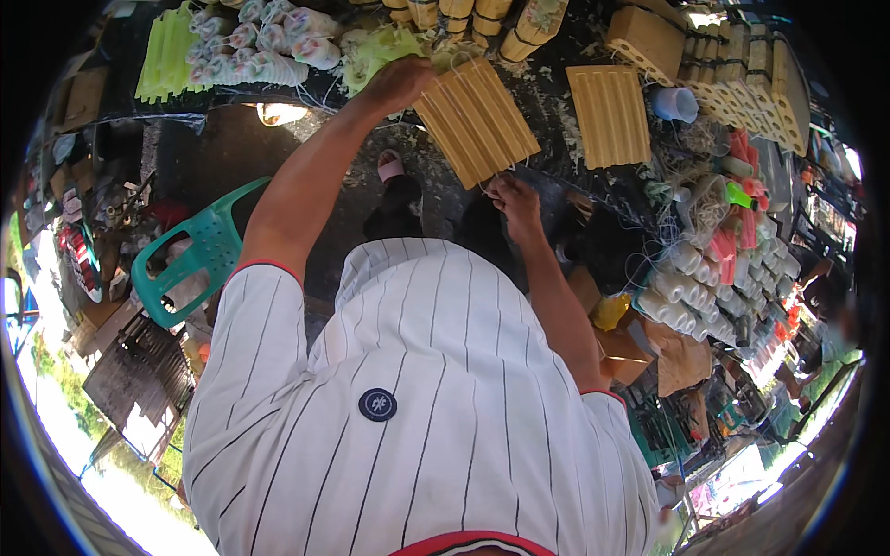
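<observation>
A tan grooved wooden board [477, 122] lies tilted across the near edge of the dark work table. At its far left corner is my left hand [400, 83], fingers curled closed; what they grip is too small to tell. My right hand [516, 202] is closed in a pinch just below the board's near edge. A fine pale thread shows by its fingertips, though their exact grip is unclear. To the right lies a second grooved board [609, 116], untouched. Pale green shavings or scraps [375, 54] are heaped beside my left hand.
Strapped wooden blocks [649, 42] stand at the back and right. Light green sticks [169, 56] and wrapped white bundles [269, 42] lie at the far left. A pale cup [675, 105] and white rolls [691, 287] are at right; a green plastic chair [190, 255] stands left.
</observation>
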Available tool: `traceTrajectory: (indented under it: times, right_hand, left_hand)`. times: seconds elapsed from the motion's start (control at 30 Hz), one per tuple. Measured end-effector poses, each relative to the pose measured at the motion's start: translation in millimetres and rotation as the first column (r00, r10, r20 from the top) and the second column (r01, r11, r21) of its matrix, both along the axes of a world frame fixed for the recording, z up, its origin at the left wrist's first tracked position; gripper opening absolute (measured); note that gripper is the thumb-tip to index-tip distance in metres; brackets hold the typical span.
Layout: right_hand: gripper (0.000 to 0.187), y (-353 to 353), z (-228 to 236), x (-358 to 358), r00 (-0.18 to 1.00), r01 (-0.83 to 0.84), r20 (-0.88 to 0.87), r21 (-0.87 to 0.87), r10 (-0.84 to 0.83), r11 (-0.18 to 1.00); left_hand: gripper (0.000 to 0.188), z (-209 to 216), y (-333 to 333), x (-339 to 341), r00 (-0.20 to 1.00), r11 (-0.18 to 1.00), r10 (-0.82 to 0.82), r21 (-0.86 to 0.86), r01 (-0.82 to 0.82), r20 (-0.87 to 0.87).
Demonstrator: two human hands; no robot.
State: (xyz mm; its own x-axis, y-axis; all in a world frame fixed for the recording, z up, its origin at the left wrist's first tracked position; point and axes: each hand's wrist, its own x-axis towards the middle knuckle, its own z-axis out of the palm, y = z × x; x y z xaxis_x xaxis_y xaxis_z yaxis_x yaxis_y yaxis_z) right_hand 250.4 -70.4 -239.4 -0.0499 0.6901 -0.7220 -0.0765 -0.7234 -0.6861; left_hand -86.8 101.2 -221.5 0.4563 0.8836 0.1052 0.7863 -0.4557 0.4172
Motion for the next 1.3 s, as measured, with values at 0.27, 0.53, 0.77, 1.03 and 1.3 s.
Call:
traceTrajectory:
  times: [0.27,0.53,0.77,1.03,1.3]
  right_hand:
    - [0.023,-3,2,6,0.994,0.004,0.113,-0.015,-0.002,1.000]
    - [0.032,-25,65,-18,0.400,-0.716,0.915,0.271,0.059,0.643]
    - [0.023,-14,44,-42,0.390,-0.748,0.911,0.229,0.133,0.623]
    - [0.023,-5,47,-38,0.428,-0.758,0.887,0.248,0.173,0.603]
    - [0.024,-10,63,-16,0.371,-0.708,0.920,0.192,0.127,0.680]
  left_hand:
    - [0.028,9,1,6,0.999,0.998,-0.034,-0.057,0.033,-0.005]
    - [0.030,-5,-4,-4,0.998,0.998,-0.055,0.028,0.053,0.043]
    - [0.032,-2,-1,-10,0.999,0.998,-0.030,-0.062,0.032,0.026]
    - [0.029,13,-29,-10,0.981,0.978,0.183,0.115,-0.175,-0.066]
    - [0.061,33,-31,5,0.939,0.992,0.050,0.125,-0.008,-0.341]
